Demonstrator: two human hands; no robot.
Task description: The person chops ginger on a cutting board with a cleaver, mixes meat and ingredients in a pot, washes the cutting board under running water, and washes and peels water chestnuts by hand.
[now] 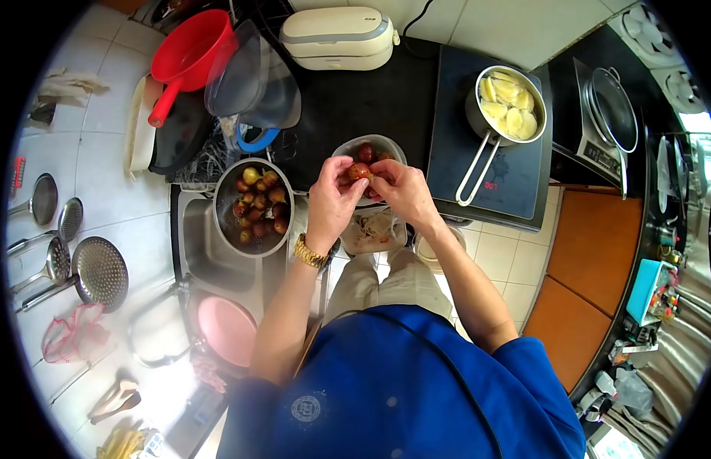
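Observation:
My left hand (332, 195), with a gold watch (310, 251) on its wrist, is closed on a reddish-brown fig (359, 171). The fingertips of my right hand (405, 195) pinch the right end of that same fig. Both hands are over a bowl (387, 142) on the counter's front edge, where more dark red figs (366, 152) lie. Below the bowl hangs an open container (371, 232) with scraps in it. To the left, a metal colander (220, 229) of brown and yellowish figs (260, 200) rests at the sink.
A pot (469, 180) of pale yellow fruit pieces in liquid sits on an induction cooktop (455, 115) at right. A cream electric lunch box (339, 46), clear pitcher (256, 84) and red scoop (195, 50) stand behind. A pink basin (227, 330) lies by the sink (195, 237); strainers (101, 274) hang left.

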